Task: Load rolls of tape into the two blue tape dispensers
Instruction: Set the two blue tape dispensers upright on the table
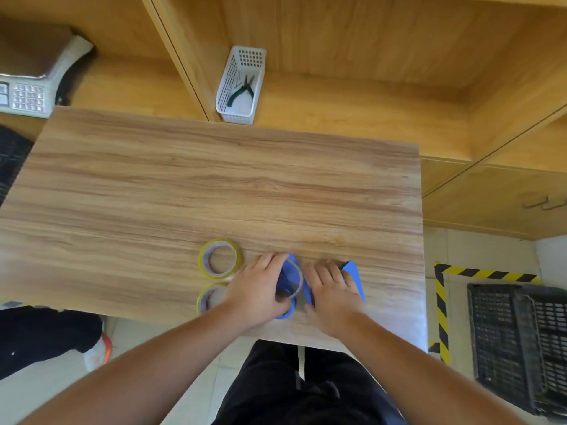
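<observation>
Two blue tape dispensers lie near the table's front edge. My left hand (257, 286) is closed around the left dispenser (290, 274), which has a clear tape roll (295, 282) in or against it. My right hand (331, 289) rests over the right dispenser (352, 273), whose blue corner sticks out past my fingers. A yellowish tape roll (220, 257) lies flat to the left of my hands. A second roll (210, 297) lies just below it, partly hidden by my left wrist.
The wooden table (214, 185) stretches away in front of me. A white basket (241, 84) with pliers stands on the shelf behind. A scale (27, 93) sits far left. Black crates (518, 342) and hazard tape (441, 305) are on the floor at right. A person's shoe (98, 351) is at left.
</observation>
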Demonstrator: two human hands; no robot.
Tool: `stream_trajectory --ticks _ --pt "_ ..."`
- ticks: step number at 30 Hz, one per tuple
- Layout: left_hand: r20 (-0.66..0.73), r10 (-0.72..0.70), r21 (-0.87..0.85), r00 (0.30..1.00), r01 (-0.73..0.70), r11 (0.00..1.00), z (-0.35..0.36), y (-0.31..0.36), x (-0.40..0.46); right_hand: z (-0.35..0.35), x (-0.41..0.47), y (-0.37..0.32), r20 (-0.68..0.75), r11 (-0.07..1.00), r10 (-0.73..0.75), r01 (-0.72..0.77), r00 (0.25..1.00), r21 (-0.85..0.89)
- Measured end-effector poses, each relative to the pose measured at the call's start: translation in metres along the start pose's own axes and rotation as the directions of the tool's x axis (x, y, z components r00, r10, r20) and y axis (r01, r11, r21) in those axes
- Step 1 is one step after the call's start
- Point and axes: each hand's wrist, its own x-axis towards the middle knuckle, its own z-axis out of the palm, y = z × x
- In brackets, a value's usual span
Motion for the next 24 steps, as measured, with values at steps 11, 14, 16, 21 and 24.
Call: stream_trajectory --ticks 11,14,16,21,24 --pt "-0.005 -0.032 0.073 0.999 0.032 0.997 -0.026 0.009 0.124 -0.016 -0.016 0.04 -0.065 0.984 0.168 -0.164 0.984 0.063" --pt "0.027 -0.065 0.091 0.998 0.062 0.994 -0.018 0.003 0.146 -0.013 -0.032 0.052 -0.072 0.975 0.209 -0.202 0.975 0.089" --pt "0.033 -0.083 0.092 0.996 0.08 0.993 -0.011 0.0 0.159 -0.01 -0.04 0.058 -0.073 0.965 0.247 -0.238 0.966 0.113" --pt "0.052 -0.118 0.083 0.992 0.114 0.99 0.004 -0.002 0.18 -0.009 -0.053 0.067 -0.067 0.938 0.318 -0.304 0.946 0.164" --pt "0.061 -0.128 0.098 0.99 0.122 0.988 0.009 -0.004 0.189 -0.009 -0.057 0.069 -0.062 0.923 0.352 -0.335 0.934 0.188"
